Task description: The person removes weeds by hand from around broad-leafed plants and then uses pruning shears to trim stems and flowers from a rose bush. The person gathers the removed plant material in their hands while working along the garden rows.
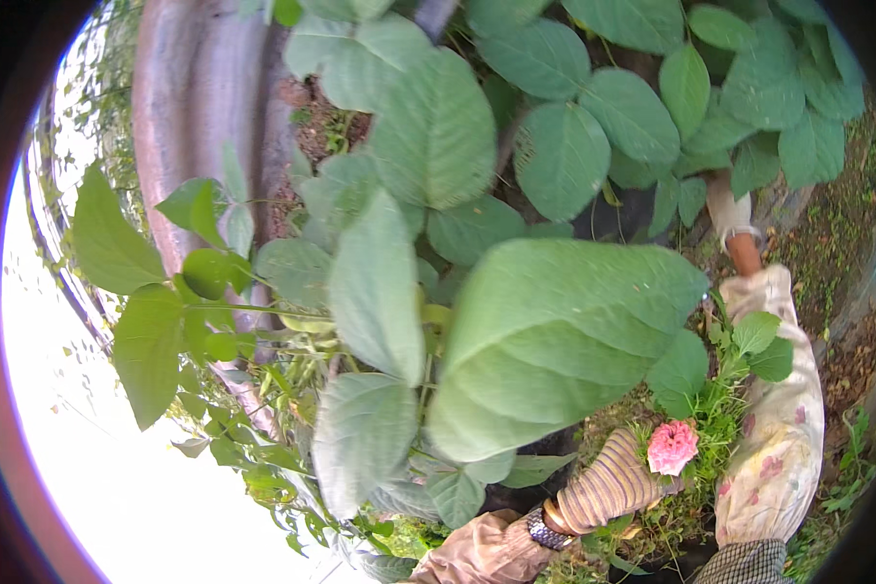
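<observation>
My left hand (617, 478), in a striped knit glove with a beaded band at the wrist, reaches in from the bottom. Its fingertips are hidden beside a pink many-petalled flower (672, 447) and feathery green weeds (726, 409), so its grip is unclear. My right arm, in a pale floral sleeve (770, 438), stretches up the right side. Leaves cover most of my right hand (726, 204), which wears a pale glove; whether it holds anything does not show. Large bean-plant leaves (562, 336) fill the middle, and green pods (306, 323) hang at their left.
Dark plastic sheeting (620, 213) shows between the stems. Low weeds and dry litter cover the ground (850, 255) on the right. A blurred brownish band (190, 109) runs down the upper left, near reddish soil (314, 124). Bright sky fills the lower left.
</observation>
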`<state>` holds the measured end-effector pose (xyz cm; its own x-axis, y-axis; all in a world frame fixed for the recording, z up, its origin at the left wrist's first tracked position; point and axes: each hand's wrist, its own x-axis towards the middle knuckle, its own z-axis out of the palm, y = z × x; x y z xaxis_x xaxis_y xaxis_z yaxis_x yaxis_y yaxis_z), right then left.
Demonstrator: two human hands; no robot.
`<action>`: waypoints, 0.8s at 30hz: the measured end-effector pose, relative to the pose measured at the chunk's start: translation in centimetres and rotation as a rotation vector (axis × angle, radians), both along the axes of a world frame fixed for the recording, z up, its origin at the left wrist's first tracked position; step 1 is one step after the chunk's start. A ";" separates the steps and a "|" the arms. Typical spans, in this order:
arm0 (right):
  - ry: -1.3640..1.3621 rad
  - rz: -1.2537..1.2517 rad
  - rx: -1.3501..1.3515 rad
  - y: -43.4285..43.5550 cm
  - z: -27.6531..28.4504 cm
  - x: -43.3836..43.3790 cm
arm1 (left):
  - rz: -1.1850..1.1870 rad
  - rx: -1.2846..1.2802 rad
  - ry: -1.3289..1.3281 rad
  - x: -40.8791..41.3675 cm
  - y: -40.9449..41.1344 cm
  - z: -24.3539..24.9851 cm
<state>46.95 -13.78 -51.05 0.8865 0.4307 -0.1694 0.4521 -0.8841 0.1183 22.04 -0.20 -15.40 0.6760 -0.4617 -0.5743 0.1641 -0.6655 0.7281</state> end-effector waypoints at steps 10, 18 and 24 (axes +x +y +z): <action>0.551 -0.549 0.486 6.2 13.0 -9.7 | 0.287 -0.152 0.222 3.3 0.4 2.0; 0.579 -0.504 0.526 10.2 12.4 -10.0 | 0.329 -0.136 0.161 2.4 1.0 2.7; 0.687 -0.710 0.570 6.1 14.0 -15.7 | 0.313 -0.098 0.041 2.3 1.8 3.4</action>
<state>31.26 -7.66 -37.06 0.7557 0.0387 -0.6538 -0.3579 -0.8116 -0.4618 24.32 1.58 -11.98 0.7710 -0.2898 -0.5671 0.3801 -0.5051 0.7749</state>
